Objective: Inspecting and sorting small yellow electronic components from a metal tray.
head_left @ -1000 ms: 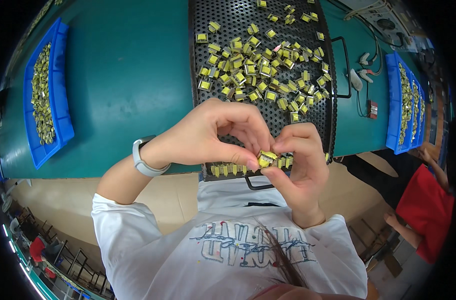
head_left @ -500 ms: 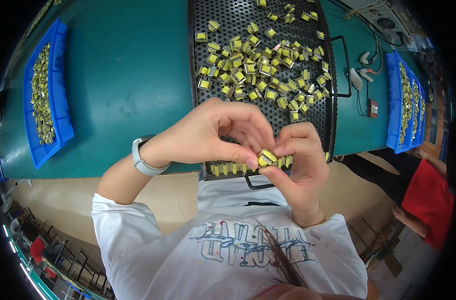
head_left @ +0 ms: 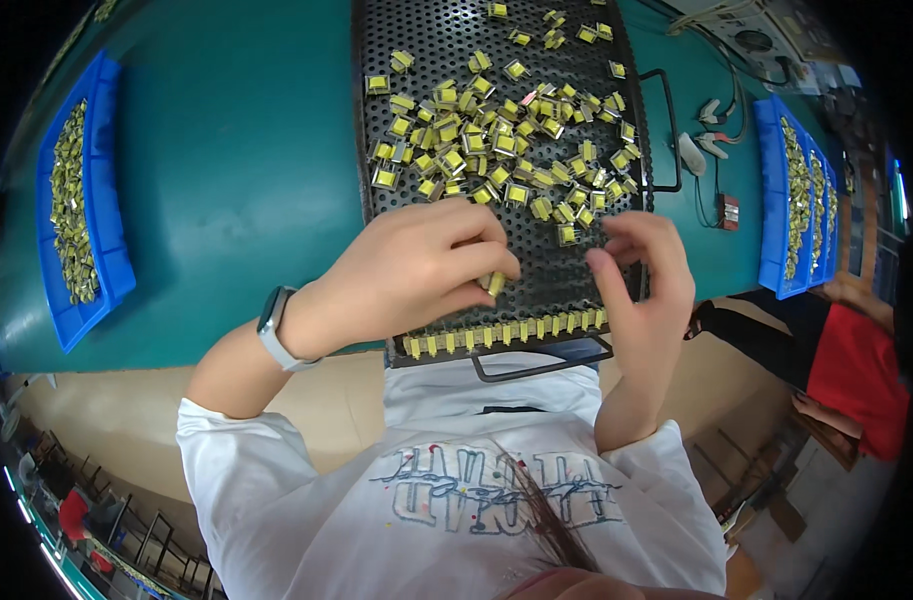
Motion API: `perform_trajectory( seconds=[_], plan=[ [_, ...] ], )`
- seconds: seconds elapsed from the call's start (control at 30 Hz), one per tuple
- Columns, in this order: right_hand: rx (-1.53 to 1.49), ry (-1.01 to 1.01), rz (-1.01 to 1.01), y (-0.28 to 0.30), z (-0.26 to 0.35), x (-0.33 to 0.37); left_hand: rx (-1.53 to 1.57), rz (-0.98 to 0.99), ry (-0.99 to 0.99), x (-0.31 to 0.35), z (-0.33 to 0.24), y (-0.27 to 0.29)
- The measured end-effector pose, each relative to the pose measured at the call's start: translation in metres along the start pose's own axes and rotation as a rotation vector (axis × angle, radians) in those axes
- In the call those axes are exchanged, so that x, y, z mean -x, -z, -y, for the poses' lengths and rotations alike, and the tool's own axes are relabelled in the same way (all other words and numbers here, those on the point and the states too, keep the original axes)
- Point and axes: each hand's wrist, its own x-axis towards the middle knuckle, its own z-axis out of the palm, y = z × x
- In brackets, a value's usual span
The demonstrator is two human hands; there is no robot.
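My left hand (head_left: 416,258) is closed in a pinch around a small yellow transformer (head_left: 494,284), mostly covered by the fingers. It hovers over the near part of a black perforated metal tray (head_left: 556,278). To the right, my right hand (head_left: 651,285) is raised above the tray's right edge, its thumb and fingers apart and nothing between them. A loose heap of yellow transformers (head_left: 473,140) with metal cores covers the middle of the tray. Along its near edge stands a tidy row of similar transformers (head_left: 506,332).
Wire handles (head_left: 666,130) stick out from the tray. Blue bins of transformers stand on the green table, one at the left (head_left: 116,190) and several at the right (head_left: 771,200). Cables with clips (head_left: 711,140) lie right of the tray. A person in red (head_left: 856,370) is at the far right.
My hands have drawn apart: the right has let go of the transformer and moved up and right. The left keeps it, slightly higher and further left, uncovering the near row.
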Motion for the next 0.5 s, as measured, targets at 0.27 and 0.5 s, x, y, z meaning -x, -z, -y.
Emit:
perform_trajectory(
  seconds=[0.27, 0.5],
  plan=[
    [0.157, -0.035, 0.124, 0.000, -0.016, -0.008, -0.204, 0.042, -0.008, 0.001, 0.001, -0.003],
    [0.249, -0.031, 0.235, -0.006, -0.016, -0.004, -0.247, 0.066, -0.049, 0.001, 0.003, -0.003]
  ],
)
